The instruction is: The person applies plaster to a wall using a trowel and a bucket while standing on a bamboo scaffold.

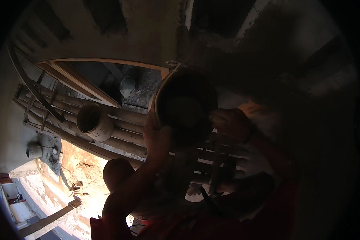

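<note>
A dark, round bucket [154, 104] is held up in the middle of the view, its inside mostly in shadow with a paler patch at the bottom. My left hand [157, 138] grips its lower left side. My right hand [228, 122] is closed at its right rim, fingertips in shadow. A second, pale bucket [104, 129] stands to the left on a platform of wooden poles [130, 151]. My legs and red clothing show below.
A wooden frame [99, 94] surrounds an opening beyond the platform, with another bucket [127, 87] inside. A curved dark bar [31, 85] crosses the left. Far below lie a small container [34, 151], sunlit rubble and a plank [48, 219]. Plastered walls surround the platform.
</note>
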